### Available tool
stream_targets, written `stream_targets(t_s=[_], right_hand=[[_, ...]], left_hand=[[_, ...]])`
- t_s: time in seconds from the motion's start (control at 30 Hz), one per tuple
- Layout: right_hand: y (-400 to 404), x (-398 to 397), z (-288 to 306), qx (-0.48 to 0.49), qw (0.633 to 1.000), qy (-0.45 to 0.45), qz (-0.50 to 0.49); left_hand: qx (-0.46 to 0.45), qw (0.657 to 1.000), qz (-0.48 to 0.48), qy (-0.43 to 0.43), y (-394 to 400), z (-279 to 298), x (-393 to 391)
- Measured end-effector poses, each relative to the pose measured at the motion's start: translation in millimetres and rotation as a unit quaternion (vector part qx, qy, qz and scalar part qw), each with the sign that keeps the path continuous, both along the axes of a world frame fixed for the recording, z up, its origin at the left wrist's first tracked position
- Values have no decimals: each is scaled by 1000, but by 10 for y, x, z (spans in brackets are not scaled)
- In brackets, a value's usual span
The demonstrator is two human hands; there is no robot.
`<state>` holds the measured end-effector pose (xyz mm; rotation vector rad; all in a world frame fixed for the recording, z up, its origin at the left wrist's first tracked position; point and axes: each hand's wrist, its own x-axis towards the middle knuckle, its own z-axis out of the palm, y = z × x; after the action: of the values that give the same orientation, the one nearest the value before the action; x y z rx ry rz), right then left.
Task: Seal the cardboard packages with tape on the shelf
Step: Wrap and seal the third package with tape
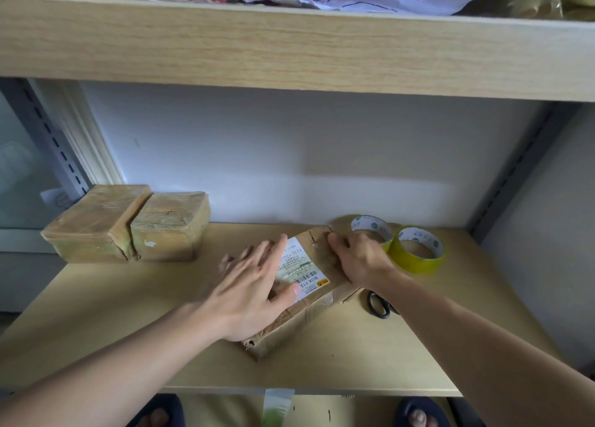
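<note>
A brown cardboard package point(317, 310) with a white shipping label point(301, 267) lies at the middle of the wooden shelf point(128, 314). My left hand point(248, 285) lies flat on its top, fingers spread, thumb on the label. My right hand point(360, 259) rests on the package's far right edge, fingers curled over the cardboard. Two rolls of yellow tape point(418, 249) stand just right of that hand. Black scissors point(380, 304) lie partly hidden under my right forearm.
Two taped cardboard packages point(128, 225) sit side by side at the back left of the shelf. An upper shelf board point(289, 49) hangs overhead with papers on it. Grey metal uprights stand at both sides. My feet show below the shelf's front edge.
</note>
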<state>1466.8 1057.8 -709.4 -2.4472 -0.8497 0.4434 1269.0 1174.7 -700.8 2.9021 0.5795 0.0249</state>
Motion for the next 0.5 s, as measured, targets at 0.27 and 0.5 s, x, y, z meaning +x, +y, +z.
stream_targets(t_s=[0.27, 0.5], right_hand=[[-215, 2, 85, 191, 939, 286, -19], [-247, -282, 864, 450, 884, 85, 95]], left_hand=[[-58, 989, 50, -127, -4, -25, -36], [-365, 894, 64, -253, 65, 305, 158]])
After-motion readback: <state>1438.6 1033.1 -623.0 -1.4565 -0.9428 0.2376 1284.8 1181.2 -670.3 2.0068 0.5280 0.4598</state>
